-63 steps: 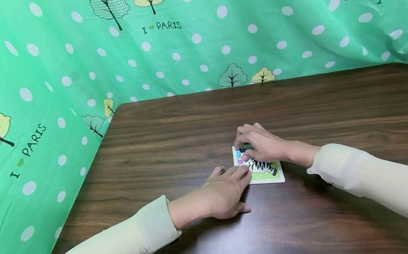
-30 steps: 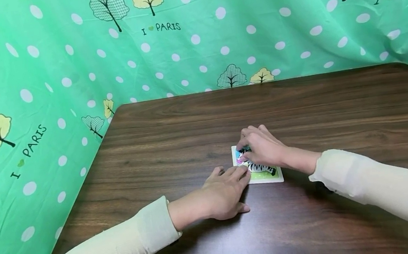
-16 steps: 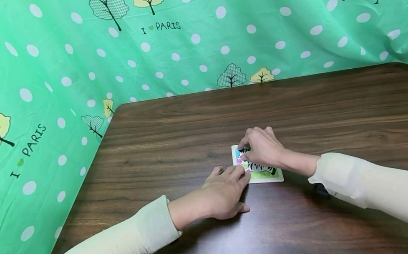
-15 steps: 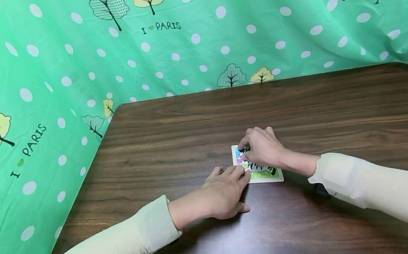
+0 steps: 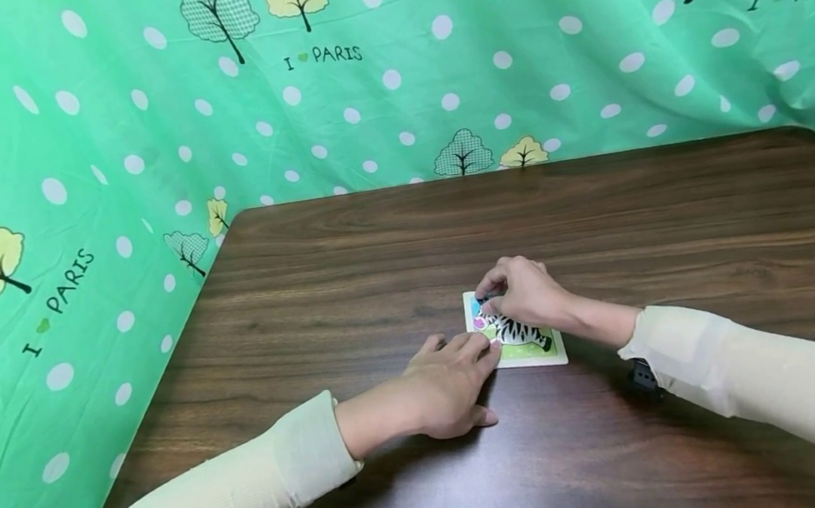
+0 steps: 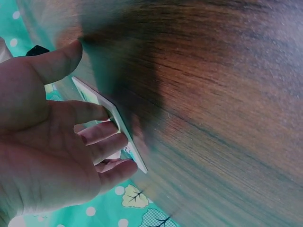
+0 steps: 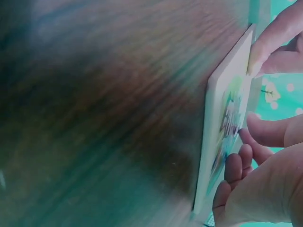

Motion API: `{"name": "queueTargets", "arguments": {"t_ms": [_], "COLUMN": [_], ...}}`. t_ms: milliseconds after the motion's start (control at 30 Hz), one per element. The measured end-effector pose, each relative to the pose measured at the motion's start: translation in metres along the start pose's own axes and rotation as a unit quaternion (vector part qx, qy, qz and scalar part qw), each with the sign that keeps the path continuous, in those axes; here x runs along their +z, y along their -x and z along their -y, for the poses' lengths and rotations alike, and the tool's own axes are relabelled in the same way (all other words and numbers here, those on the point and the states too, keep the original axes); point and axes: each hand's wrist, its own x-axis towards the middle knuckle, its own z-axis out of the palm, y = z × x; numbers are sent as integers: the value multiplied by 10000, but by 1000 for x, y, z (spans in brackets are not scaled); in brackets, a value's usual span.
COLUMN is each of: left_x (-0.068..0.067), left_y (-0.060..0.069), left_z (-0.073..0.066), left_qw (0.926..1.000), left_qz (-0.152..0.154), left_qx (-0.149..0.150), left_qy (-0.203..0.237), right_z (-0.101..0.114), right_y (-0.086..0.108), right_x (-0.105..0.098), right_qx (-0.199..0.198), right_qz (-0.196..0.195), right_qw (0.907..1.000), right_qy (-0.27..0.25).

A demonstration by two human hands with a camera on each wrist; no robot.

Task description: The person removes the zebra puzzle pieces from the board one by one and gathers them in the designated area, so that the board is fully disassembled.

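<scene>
A small thick board with a white frame (image 5: 540, 360) lies on the table, bearing a zebra picture (image 5: 514, 331) on green and blue; it looks like a puzzle. My left hand (image 5: 445, 388) rests beside it, palm down, with extended fingers touching its near left side. In the left wrist view, those fingertips reach over the board's edge (image 6: 124, 128). My right hand (image 5: 528, 290) is over the far part, thumb and index finger pinching at the zebra's dark head piece (image 5: 483, 301). The fingers cover part of the head. In the right wrist view, the other fingers (image 7: 233, 167) are curled.
The dark wood-grain table (image 5: 336, 287) extends around the board on every side. A green polka-dot curtain (image 5: 364, 141) with printed trees hangs along its back and left edges. Under the right cuff shows a black wrist device (image 5: 644, 376).
My right hand has shifted slightly right and tightened its finger pose over the zebra's head, uncovering more of the body. The left hand and the board have hardly moved.
</scene>
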Motion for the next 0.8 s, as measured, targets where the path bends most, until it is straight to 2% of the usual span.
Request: {"name": "queueTargets", "arguments": {"t_ms": [533, 800], "left_x": [0, 0], "left_y": [1, 1], "left_z": [0, 0], "left_qw": [10000, 10000], "left_qz": [-31, -39], "left_qx": [24, 17], "left_qy": [29, 22], "right_z": [1, 2], "right_y": [1, 1], "right_x": [2, 4], "right_qx": [90, 86], "right_qz": [-39, -20], "right_qw": [9998, 10000], "right_qy": [-199, 20]}}
